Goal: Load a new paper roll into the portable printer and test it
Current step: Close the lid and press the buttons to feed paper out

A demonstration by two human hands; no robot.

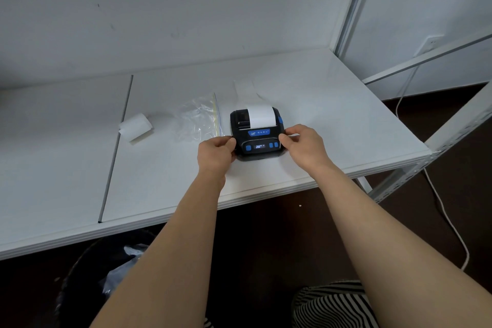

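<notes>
The left hand [217, 150] and right hand [302, 142] each form a narrow grip, fingers curled against opposite sides of the printer [257, 133]. The printer sits on the bench [332, 114], near its front edge, with paper [260, 116] curving from its top. The casing appears rigid and light; hold it by the sides. A spare paper roll [135, 128] and a plastic bag [199, 120] lie to its left.

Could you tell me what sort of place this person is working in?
Probably a plain workroom or storeroom, not a home. The portable printer sits on a bare white table against a blank white wall, with white metal shelving at the right and a bin under the table.
</notes>
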